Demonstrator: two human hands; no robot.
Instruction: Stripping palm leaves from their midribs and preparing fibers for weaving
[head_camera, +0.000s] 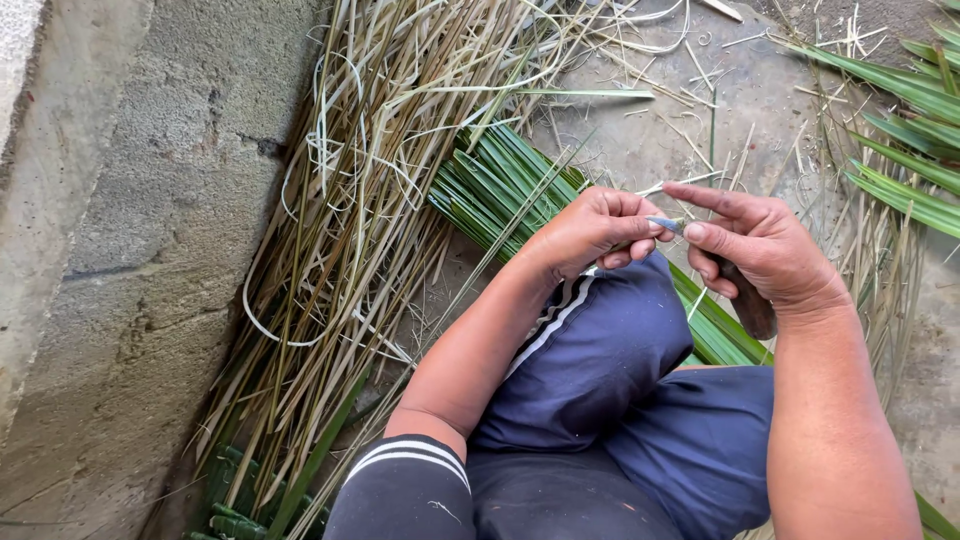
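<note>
Fingers (640, 228) of my left hand (590, 232) pinched a thin, light, whippy leaf strip (500, 250) near its tip; my right hand (765, 250) gripped a knife (745, 300), blade just beside them.

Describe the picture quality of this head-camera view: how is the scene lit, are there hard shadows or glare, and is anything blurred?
Head view: soft, even daylight, no hard shadows or glare. The left hand, right hand and the small knife between them look sharp, as do the green leaf strips and dry midribs. The concrete wall leans slightly at the left edge, hinting at wide-angle distortion.
</note>
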